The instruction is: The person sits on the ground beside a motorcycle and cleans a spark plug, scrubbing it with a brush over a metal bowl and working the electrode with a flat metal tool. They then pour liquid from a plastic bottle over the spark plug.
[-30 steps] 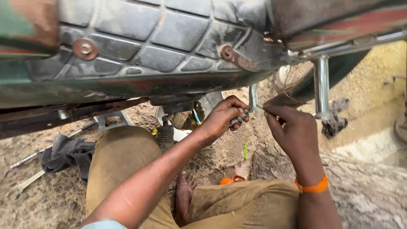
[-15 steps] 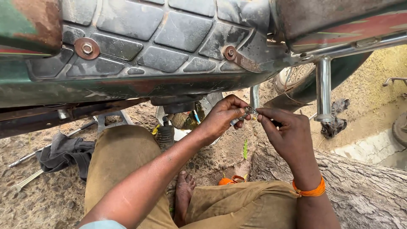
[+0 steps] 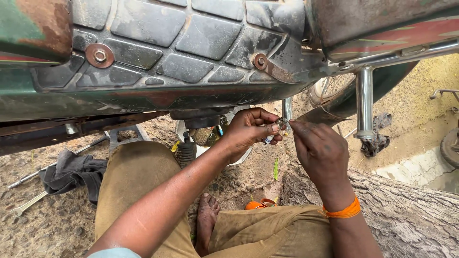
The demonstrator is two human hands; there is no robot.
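I look down past the quilted black seat (image 3: 158, 45) of an old green motorcycle. Below the seat's edge my left hand (image 3: 251, 130) pinches a small metal part (image 3: 281, 123) between thumb and fingers. My right hand (image 3: 318, 153), with an orange band at the wrist, meets it from the right, fingertips on the same small part. Both hands are just in front of a thin chrome rod (image 3: 287, 107) that hangs from the frame. What the part is cannot be made out.
A chrome upright strut (image 3: 365, 102) stands right of my hands, with a spoked wheel (image 3: 330, 88) behind. A dark rag (image 3: 71, 173) and long wrenches (image 3: 28, 203) lie on the dirt at left. A thick tree trunk (image 3: 406, 215) lies at lower right. My bare foot (image 3: 206, 220) rests between my knees.
My right hand has moved left and closed in on my left hand, so the fingertips now meet at the small part. The view has shifted slightly.
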